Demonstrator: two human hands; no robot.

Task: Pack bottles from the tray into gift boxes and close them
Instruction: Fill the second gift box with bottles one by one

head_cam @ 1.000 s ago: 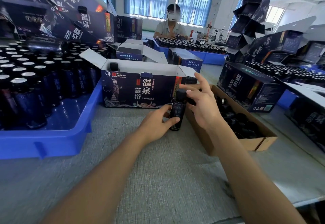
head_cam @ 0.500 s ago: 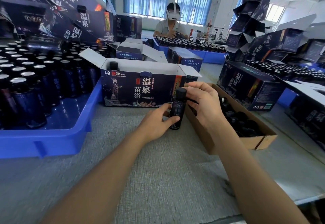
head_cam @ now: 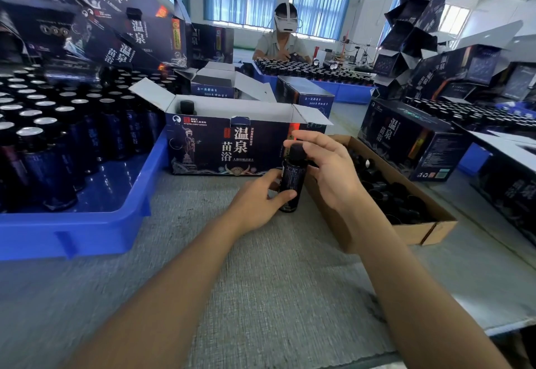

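A small dark bottle [head_cam: 291, 178] with a black cap stands upright on the grey table, just in front of an open dark gift box [head_cam: 226, 148]. My left hand [head_cam: 255, 203] grips the bottle's lower body. My right hand [head_cam: 330, 174] is beside the cap with its fingers stretched out, the index finger reaching over the cap. One bottle cap [head_cam: 187, 107] shows inside the gift box at its left end. The blue tray [head_cam: 95, 223] on the left holds several silver-topped bottles [head_cam: 58, 136].
A brown cardboard box [head_cam: 406, 232] of black caps lies right of my hands. A closed gift box [head_cam: 406, 142] stands behind it. Folded gift boxes [head_cam: 116, 29] are piled at the upper left. Another person [head_cam: 282, 41] works at the far table.
My right hand, curled round the cap half a second ago, has straightened its fingers again. The bottle and my left hand stay in place.
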